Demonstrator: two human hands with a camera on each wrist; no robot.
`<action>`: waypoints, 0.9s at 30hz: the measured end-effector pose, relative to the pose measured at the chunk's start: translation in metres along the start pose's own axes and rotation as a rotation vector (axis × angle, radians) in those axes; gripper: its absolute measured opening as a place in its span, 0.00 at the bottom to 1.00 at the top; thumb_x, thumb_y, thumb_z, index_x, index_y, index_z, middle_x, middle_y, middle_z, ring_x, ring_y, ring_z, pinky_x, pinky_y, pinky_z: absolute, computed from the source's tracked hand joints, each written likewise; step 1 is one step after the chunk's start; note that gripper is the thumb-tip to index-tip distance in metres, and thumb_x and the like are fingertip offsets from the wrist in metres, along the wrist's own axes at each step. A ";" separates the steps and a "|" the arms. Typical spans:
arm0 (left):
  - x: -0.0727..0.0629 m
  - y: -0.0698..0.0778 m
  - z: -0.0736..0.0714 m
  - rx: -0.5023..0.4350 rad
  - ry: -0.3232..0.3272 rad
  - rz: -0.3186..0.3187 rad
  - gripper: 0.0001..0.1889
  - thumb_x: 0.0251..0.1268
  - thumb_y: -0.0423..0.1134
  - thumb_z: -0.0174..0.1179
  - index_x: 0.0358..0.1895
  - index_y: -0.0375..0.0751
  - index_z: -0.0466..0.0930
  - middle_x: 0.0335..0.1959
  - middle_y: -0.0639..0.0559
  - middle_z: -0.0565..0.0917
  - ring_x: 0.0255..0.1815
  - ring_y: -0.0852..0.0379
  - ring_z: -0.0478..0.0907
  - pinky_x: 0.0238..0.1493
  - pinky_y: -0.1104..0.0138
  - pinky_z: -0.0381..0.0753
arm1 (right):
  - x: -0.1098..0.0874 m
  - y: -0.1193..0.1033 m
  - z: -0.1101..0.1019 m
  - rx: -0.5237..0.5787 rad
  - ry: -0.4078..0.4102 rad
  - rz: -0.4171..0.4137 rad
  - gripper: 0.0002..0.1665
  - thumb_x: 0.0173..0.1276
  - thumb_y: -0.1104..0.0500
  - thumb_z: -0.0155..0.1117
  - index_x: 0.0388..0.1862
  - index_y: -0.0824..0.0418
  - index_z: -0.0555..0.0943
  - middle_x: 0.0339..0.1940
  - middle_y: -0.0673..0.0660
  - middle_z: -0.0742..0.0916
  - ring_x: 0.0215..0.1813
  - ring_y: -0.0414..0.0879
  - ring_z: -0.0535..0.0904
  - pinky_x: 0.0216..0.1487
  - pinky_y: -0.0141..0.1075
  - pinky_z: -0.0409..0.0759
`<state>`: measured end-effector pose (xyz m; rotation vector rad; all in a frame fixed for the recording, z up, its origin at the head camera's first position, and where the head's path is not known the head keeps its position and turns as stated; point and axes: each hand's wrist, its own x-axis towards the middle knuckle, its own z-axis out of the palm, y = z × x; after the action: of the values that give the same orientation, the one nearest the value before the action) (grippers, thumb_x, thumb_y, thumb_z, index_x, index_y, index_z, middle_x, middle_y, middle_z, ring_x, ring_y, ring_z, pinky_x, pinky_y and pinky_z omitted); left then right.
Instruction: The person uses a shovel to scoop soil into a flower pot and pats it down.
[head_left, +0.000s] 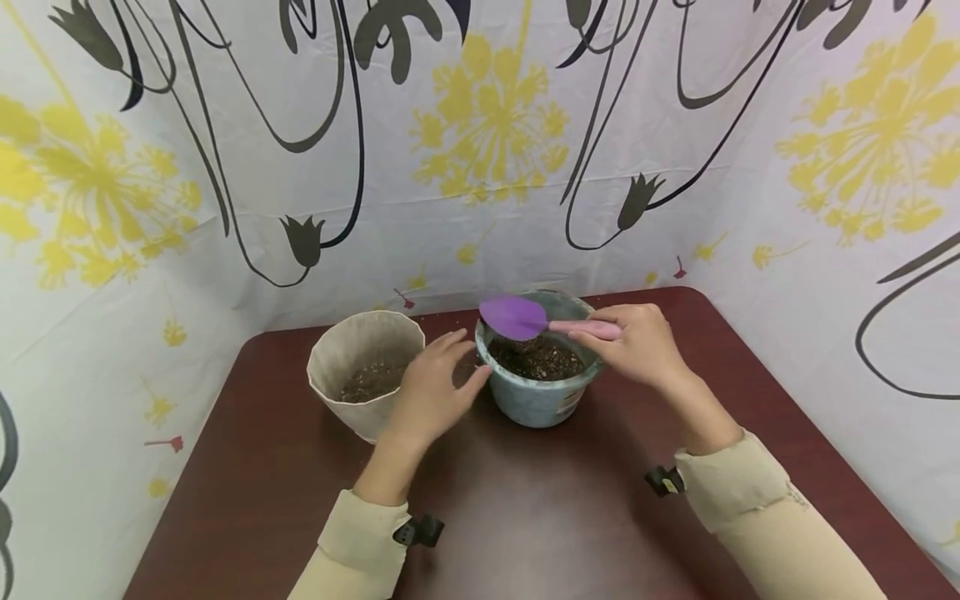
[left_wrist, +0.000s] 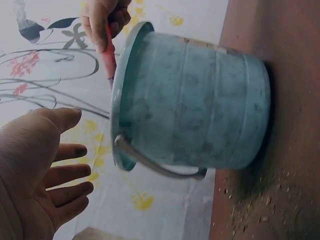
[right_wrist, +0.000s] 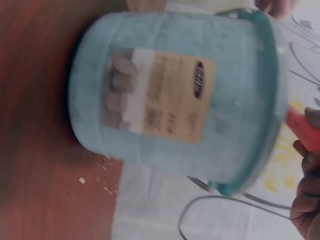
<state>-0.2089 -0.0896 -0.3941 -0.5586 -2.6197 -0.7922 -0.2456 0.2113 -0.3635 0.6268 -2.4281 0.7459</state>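
In the head view my right hand (head_left: 639,346) grips the pink handle of a trowel (head_left: 513,317). Its purple blade is over the far left rim of a blue-green bucket (head_left: 534,402), above dark soil (head_left: 542,360). My left hand (head_left: 429,393) has its fingers spread between the bucket and a whitish pot (head_left: 337,354), overlapping the pot's right side. From the left wrist view, this left hand (left_wrist: 47,175) faces the bucket's rim and holds nothing. Low in the pot lies more soil (head_left: 371,382).
A dark red table (head_left: 525,517) carries both containers. Behind and beside it hangs a white cloth (head_left: 420,242) with yellow and grey flowers. The bucket has a handle (left_wrist: 160,167) hanging down and a paper label (right_wrist: 160,95). Crumbs (left_wrist: 265,205) are scattered on the table beside the bucket.
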 end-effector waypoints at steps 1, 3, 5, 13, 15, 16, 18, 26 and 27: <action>0.000 0.001 0.003 0.000 0.002 0.004 0.26 0.69 0.54 0.64 0.61 0.38 0.82 0.68 0.44 0.77 0.71 0.44 0.72 0.70 0.50 0.70 | -0.002 -0.001 -0.004 -0.009 -0.015 0.018 0.10 0.57 0.53 0.79 0.32 0.58 0.92 0.29 0.53 0.91 0.34 0.52 0.88 0.33 0.49 0.80; 0.001 0.003 0.009 0.006 0.010 -0.005 0.27 0.69 0.54 0.64 0.61 0.38 0.82 0.67 0.44 0.78 0.69 0.45 0.73 0.69 0.51 0.71 | -0.005 -0.003 -0.010 -0.034 -0.056 0.051 0.10 0.58 0.51 0.78 0.32 0.56 0.92 0.27 0.51 0.91 0.32 0.50 0.87 0.31 0.48 0.79; 0.002 0.004 0.015 0.015 0.021 -0.032 0.27 0.69 0.55 0.63 0.62 0.38 0.82 0.67 0.44 0.78 0.68 0.44 0.75 0.68 0.51 0.72 | -0.007 -0.005 -0.014 -0.065 -0.093 0.067 0.10 0.59 0.49 0.78 0.30 0.53 0.91 0.24 0.47 0.89 0.30 0.48 0.85 0.28 0.47 0.78; 0.006 0.005 0.030 -0.032 0.037 -0.124 0.29 0.70 0.56 0.62 0.63 0.37 0.81 0.64 0.42 0.81 0.65 0.44 0.78 0.67 0.53 0.74 | -0.001 -0.004 -0.008 -0.148 -0.264 -0.013 0.09 0.58 0.50 0.79 0.29 0.55 0.91 0.22 0.46 0.87 0.24 0.44 0.81 0.24 0.43 0.77; 0.006 0.005 0.032 -0.045 0.031 -0.138 0.29 0.70 0.57 0.62 0.64 0.38 0.80 0.63 0.43 0.81 0.65 0.44 0.78 0.67 0.54 0.75 | 0.005 -0.005 -0.005 -0.172 -0.315 -0.052 0.09 0.59 0.50 0.78 0.30 0.54 0.91 0.23 0.46 0.88 0.25 0.44 0.81 0.23 0.42 0.77; 0.007 0.005 0.032 -0.054 0.026 -0.148 0.30 0.70 0.57 0.62 0.65 0.39 0.80 0.63 0.43 0.81 0.64 0.45 0.78 0.66 0.54 0.75 | 0.008 -0.007 -0.005 -0.192 -0.336 -0.071 0.09 0.59 0.50 0.78 0.29 0.53 0.90 0.23 0.46 0.87 0.25 0.44 0.81 0.22 0.43 0.77; 0.008 0.005 0.034 -0.070 0.013 -0.166 0.31 0.70 0.58 0.61 0.67 0.40 0.78 0.63 0.43 0.81 0.64 0.44 0.79 0.65 0.54 0.76 | 0.016 -0.010 -0.006 -0.238 -0.379 -0.090 0.07 0.60 0.50 0.78 0.29 0.51 0.90 0.23 0.46 0.87 0.25 0.45 0.80 0.21 0.43 0.76; 0.010 0.005 0.035 -0.085 -0.026 -0.210 0.33 0.71 0.59 0.60 0.71 0.42 0.75 0.62 0.40 0.81 0.60 0.40 0.80 0.61 0.50 0.79 | 0.029 -0.026 -0.003 -0.416 -0.482 -0.112 0.19 0.62 0.46 0.75 0.16 0.51 0.81 0.11 0.47 0.75 0.16 0.45 0.74 0.15 0.40 0.71; 0.010 0.005 0.035 -0.083 -0.026 -0.214 0.33 0.71 0.59 0.60 0.71 0.42 0.75 0.62 0.40 0.82 0.59 0.39 0.81 0.61 0.49 0.79 | 0.028 -0.027 -0.001 -0.431 -0.452 -0.150 0.20 0.61 0.47 0.75 0.14 0.50 0.79 0.10 0.47 0.74 0.15 0.44 0.72 0.14 0.40 0.71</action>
<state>-0.2232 -0.0628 -0.4152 -0.3140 -2.7119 -0.9679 -0.2515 0.1841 -0.3365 0.8537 -2.7794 0.0024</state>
